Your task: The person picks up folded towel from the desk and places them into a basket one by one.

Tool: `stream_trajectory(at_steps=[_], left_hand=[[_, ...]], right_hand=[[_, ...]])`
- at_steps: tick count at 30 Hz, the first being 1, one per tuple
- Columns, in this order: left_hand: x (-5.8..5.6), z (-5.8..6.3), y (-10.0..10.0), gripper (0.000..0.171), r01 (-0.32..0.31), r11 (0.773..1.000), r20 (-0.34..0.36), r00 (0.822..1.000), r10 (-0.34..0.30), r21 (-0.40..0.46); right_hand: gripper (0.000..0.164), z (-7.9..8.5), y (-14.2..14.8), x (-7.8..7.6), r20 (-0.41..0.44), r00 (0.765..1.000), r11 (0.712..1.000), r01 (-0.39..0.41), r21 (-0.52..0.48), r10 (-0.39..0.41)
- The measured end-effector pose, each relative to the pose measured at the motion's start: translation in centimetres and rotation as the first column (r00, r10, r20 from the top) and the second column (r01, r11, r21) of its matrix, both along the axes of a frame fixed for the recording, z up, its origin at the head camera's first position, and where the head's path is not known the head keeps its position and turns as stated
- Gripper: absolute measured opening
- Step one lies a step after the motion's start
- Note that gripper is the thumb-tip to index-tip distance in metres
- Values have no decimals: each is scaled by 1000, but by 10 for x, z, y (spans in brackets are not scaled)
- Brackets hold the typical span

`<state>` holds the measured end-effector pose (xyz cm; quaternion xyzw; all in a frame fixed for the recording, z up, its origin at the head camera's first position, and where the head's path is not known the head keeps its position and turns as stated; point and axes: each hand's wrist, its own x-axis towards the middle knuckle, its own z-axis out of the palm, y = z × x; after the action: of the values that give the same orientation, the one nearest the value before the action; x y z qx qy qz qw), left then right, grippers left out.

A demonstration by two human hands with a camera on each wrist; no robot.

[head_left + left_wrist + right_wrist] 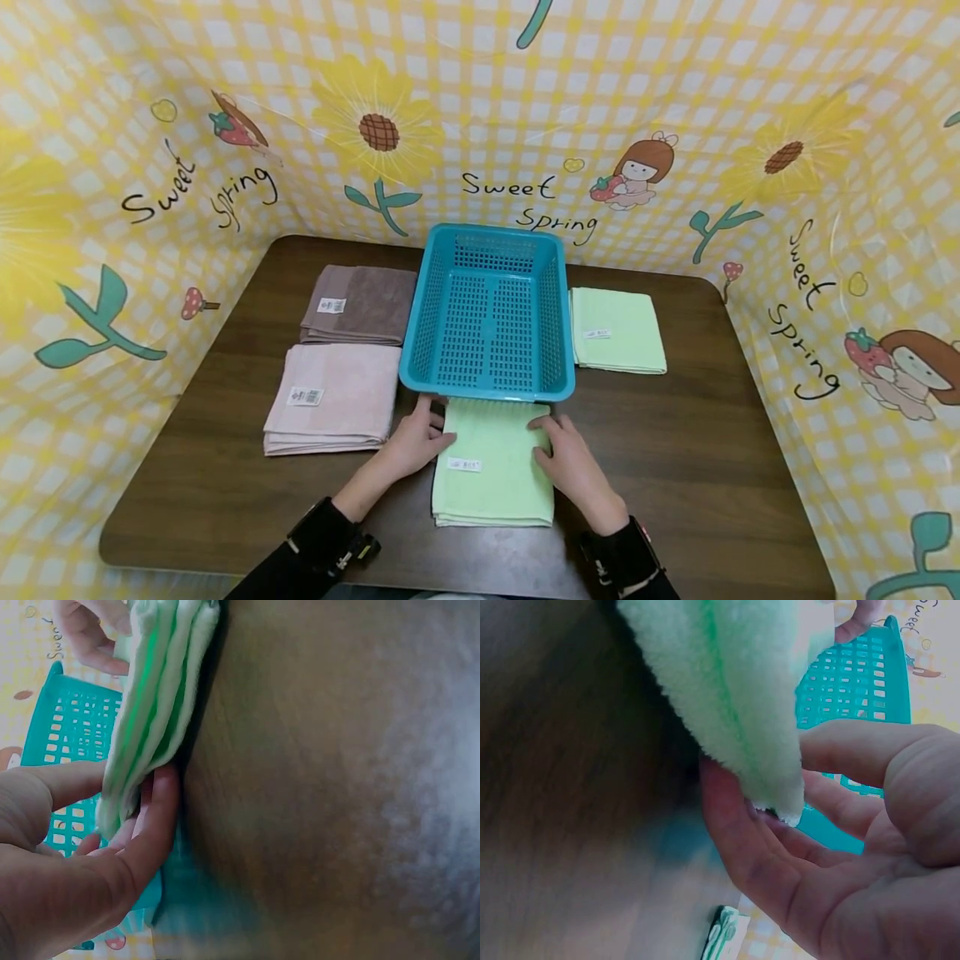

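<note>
A folded light green towel with a small white label lies in front of the blue-green plastic basket. My left hand grips its left edge, and in the left wrist view the thumb is on top with fingers tucked beneath the folded layers. On the opposite edge my right hand pinches the same towel. The right wrist view shows fingers under its fluffy corner, the thumb against its upper side. The towel's far end reaches the basket's front rim.
Left of the basket lie a folded brown towel and, nearer, a folded pale pink towel, both labelled. Another folded green towel sits to its right. A patterned yellow checked cloth surrounds the dark wooden table.
</note>
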<state>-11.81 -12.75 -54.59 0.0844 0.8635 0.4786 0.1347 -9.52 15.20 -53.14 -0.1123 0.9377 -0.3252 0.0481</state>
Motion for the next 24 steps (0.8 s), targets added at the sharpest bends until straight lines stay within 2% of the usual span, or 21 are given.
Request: stream_trajectory(at_steps=[3, 5, 7, 13, 20, 24], left_hand=[[-1, 1, -3, 30, 50, 999, -5, 999, -49, 19], [-1, 3, -5, 18, 79, 996, 19, 997, -79, 36], [0, 6, -5, 15, 86, 994, 57, 994, -90, 63], [3, 17, -6, 15, 47, 995, 145, 988, -60, 91], [2, 45, -10, 16, 58, 988, 189, 978, -85, 144], [2, 62, -10, 17, 61, 984, 186, 978, -93, 169]], right_hand=[[29, 0, 0, 0, -9, 1000, 1000, -2, -10, 2], [28, 0, 0, 1, -11, 1000, 1000, -3, -13, 3], [27, 1, 0, 1, -3, 1000, 1000, -4, -17, 4], [27, 12, -1, 5, 17, 1000, 1000, -22, 6, 22], [27, 56, 3, 11, 80, 997, 1000, -22, -10, 22], [26, 78, 6, 12, 61, 998, 1000, -20, -2, 20]])
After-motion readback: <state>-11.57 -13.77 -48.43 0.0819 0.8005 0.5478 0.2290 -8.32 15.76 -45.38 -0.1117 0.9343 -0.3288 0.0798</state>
